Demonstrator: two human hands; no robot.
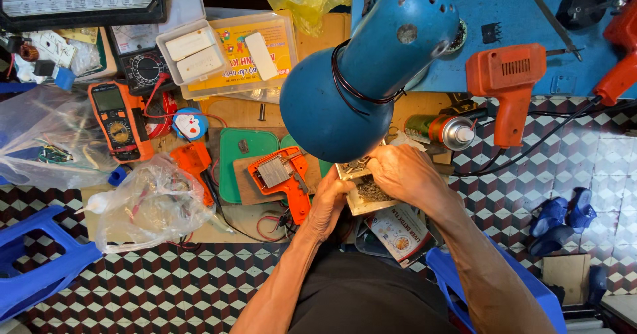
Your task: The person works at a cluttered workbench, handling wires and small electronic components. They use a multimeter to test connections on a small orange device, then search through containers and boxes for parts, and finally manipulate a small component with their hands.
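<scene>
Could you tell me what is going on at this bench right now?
A person is bent over a cluttered low workbench, holding a small circuit board under a blue desk lamp. The left hand steadies the board's left edge, while the right hand works at its top; whether it holds a tool cannot be seen. An opened orange soldering gun lies just left of the hands, and an orange multimeter sits further left.
</scene>
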